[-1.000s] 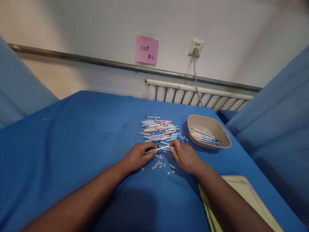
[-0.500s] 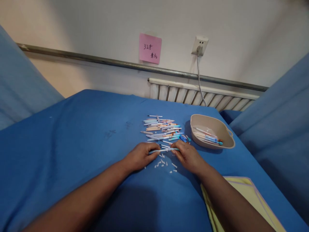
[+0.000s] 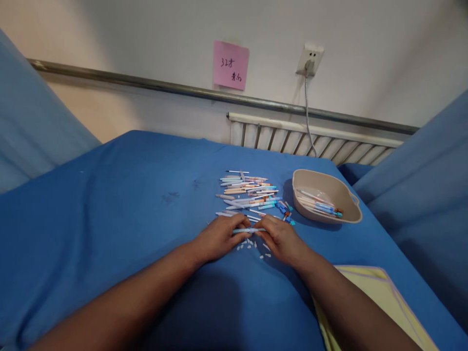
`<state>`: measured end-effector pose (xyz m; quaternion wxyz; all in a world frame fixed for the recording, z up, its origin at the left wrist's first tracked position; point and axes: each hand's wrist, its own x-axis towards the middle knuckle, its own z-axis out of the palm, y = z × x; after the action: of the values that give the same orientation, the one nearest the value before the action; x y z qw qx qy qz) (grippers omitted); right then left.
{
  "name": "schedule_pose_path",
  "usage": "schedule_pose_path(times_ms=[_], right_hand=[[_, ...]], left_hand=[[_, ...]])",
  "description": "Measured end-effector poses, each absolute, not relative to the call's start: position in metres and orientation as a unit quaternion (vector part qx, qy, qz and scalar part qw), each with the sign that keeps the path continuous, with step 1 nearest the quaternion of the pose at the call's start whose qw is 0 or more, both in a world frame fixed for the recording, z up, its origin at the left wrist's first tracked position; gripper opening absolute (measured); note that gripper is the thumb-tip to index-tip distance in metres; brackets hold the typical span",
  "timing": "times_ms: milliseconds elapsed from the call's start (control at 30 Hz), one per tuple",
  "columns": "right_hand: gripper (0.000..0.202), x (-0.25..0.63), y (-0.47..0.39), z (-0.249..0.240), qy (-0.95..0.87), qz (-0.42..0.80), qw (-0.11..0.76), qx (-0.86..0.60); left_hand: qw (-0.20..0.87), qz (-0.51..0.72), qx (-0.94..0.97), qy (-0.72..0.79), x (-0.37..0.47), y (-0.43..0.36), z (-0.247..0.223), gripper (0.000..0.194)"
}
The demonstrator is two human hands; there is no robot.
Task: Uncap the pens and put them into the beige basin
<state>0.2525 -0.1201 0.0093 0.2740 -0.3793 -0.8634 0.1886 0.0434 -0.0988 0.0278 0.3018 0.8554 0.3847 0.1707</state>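
Over the blue cloth [image 3: 153, 282], my left hand [image 3: 220, 236] is closed around one end of a slim pale-blue pen [image 3: 251, 230]. My right hand [image 3: 281, 238] pinches the other end, so the pen lies level between both sets of fingertips. Its ends are hidden by the fingers, and I cannot tell whether its parts are fully joined. Just beyond the hands lies a loose pile of pen parts [image 3: 252, 190], with barrels and thin refills in pale blue, peach and white. Small white tips [image 3: 249, 246] are scattered below the pen. Blue, teal and brown small pieces [image 3: 283, 208] sit behind my right hand.
To the right of the pile stands a beige plastic basin [image 3: 345, 197] holding several pens [image 3: 320, 205]. A yellow cloth [image 3: 369, 287] lies under my right forearm. Behind the table are a radiator [image 3: 278, 138], a metal rail [image 3: 164, 87] and a plugged-in cord [image 3: 307, 112].
My hands have come closer together, and the white refill that showed between them is now mostly covered. The view has tilted slightly downward.
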Motion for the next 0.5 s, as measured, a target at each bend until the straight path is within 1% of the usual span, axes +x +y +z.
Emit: schedule_pose_path(times_ms=[133, 300, 400, 500], right_hand=[[0.013, 0.254, -0.121, 0.011, -0.864, 0.193, 0.273, -0.377], [0.013, 0.260, -0.120, 0.016, -0.851, 0.219, 0.276, -0.389], [0.013, 0.262, -0.118, 0.015, -0.834, 0.249, 0.304, -0.387], [0.009, 0.264, -0.112, 0.010, -0.775, 0.293, 0.364, -0.426]], left_hand=[[0.301, 0.167, 0.861, 0.375, 0.043, -0.099, 0.029, 0.016], [0.302, 0.179, 0.870, 0.345, 0.043, -0.097, 0.030, 0.021], [0.316, 0.182, 0.866, 0.341, 0.042, -0.094, 0.030, 0.020], [0.337, 0.188, 0.849, 0.362, 0.040, -0.090, 0.031, 0.020]])
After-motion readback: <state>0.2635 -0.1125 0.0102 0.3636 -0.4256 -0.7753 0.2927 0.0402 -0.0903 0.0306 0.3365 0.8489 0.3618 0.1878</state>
